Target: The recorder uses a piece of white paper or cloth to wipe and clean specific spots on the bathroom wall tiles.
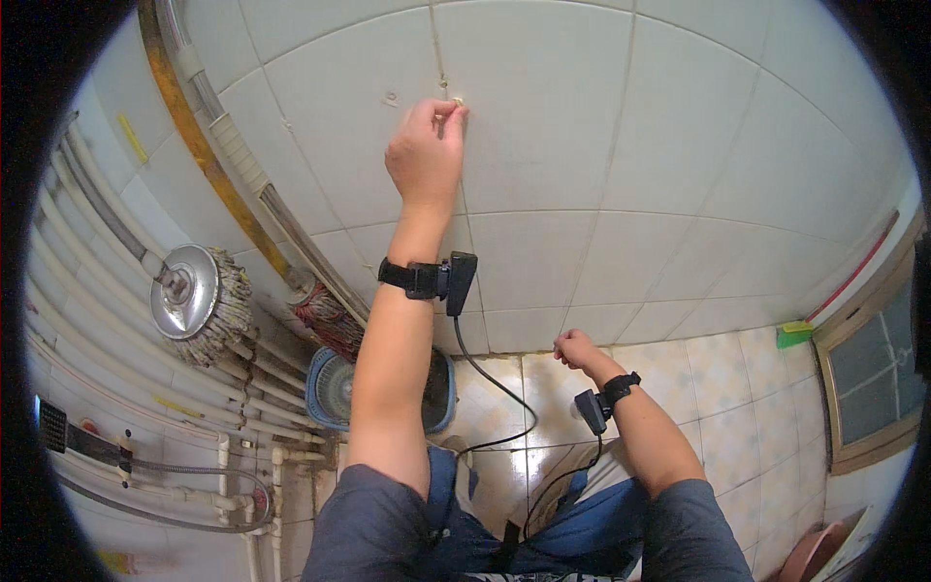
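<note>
Pale tiled wall (718, 126) seen from above, with patterned floor tiles (679, 373) at its foot. Left hand (425, 155): raised to the wall, its fingers (456, 115) pinched nearly together on a small pale piece (459, 101), which sits at the wall surface just right of a vertical grout line. A round mark (391, 99) shows to their left. Right hand (579, 351): held low, fingers loosely curled; whether they hold anything cannot be told. Dark cabled devices (463, 283) are strapped to both forearms (398, 359). At far left, a metal-headed mop (184, 296) stands out before pipes (107, 262).
</note>
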Tool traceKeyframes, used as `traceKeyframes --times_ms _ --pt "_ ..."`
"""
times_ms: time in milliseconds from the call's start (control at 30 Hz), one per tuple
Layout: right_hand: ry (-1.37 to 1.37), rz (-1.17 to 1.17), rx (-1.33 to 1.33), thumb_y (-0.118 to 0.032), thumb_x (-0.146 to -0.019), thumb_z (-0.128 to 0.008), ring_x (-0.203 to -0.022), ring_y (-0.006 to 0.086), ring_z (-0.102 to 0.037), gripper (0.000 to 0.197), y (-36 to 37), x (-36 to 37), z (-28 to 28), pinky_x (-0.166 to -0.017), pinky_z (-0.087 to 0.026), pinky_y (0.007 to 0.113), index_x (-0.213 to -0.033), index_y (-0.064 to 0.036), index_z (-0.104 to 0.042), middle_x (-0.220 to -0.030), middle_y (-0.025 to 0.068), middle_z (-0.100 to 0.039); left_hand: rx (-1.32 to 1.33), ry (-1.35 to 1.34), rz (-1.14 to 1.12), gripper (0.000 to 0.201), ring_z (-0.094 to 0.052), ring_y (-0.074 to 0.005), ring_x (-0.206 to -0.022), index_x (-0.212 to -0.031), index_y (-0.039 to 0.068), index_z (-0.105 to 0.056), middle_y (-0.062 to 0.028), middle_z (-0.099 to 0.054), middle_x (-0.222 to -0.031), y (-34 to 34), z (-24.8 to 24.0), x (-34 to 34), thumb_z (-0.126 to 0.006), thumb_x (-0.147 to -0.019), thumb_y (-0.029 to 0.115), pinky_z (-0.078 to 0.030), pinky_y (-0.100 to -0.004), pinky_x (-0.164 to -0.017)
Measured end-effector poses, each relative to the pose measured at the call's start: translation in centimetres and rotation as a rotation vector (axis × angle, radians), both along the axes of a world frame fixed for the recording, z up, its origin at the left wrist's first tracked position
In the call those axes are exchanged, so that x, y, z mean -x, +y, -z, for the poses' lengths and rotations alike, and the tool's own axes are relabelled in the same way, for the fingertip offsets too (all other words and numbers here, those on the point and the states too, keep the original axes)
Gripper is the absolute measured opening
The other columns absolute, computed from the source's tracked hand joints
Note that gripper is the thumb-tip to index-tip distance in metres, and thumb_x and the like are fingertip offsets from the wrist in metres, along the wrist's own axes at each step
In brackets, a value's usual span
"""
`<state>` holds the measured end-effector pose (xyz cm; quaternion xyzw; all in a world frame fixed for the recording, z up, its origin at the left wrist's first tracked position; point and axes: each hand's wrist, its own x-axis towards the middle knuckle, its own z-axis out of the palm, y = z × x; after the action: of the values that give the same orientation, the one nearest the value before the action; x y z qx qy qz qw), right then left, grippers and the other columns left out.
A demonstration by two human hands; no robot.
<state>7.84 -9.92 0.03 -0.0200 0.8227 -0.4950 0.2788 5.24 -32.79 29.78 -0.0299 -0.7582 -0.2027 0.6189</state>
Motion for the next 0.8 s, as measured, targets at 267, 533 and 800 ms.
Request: traceKeyframes --times_ms 267,533,800 --pt "-0.099 0.068 0.014 -0.014 -0.076 -0.045 -0.047 0.0114 -0.044 0.013 0.5 0.4 0.1 -0.037 -0.033 0.023 -0.074 -0.0019 -0.050 -0.061 0.0065 -0.053 0.229 -0.129 0.164 0.007 -0.055 -0.0241 -0.058 -0.076 0.012 -0.056 -0.0049 -0.056 -0.065 2.6 5.9 0.1 -0.056 -0.073 0.018 -0.043 -0.0333 -0.046" --pt "-0.097 0.021 -0.002 -0.014 -0.076 -0.045 -0.048 0.0114 -0.044 0.013 0.0 -0.2 -1.0 -0.037 -0.033 0.023 -0.075 -0.0014 -0.049 -0.061 0.0066 -0.052 0.124 -0.114 -0.003 0.009 -0.055 -0.0239 -0.053 -0.072 0.013 -0.053 -0.0043 -0.055 -0.065 1.2 2.2 -0.5 -0.056 -0.074 0.020 -0.042 -0.0336 -0.043" --pt "-0.072 0.014 -0.030 -0.015 -0.077 -0.045 -0.048 0.0115 -0.044 0.013 1.0 0.6 0.2 -0.038 -0.033 0.023 -0.076 -0.0021 -0.049 -0.062 0.0061 -0.052 0.291 -0.210 0.197 0.010 -0.055 -0.0240 -0.055 -0.071 0.013 -0.052 -0.0046 -0.054 -0.063 3.9 7.1 0.3 -0.057 -0.073 0.022 -0.042 -0.0334 -0.043"
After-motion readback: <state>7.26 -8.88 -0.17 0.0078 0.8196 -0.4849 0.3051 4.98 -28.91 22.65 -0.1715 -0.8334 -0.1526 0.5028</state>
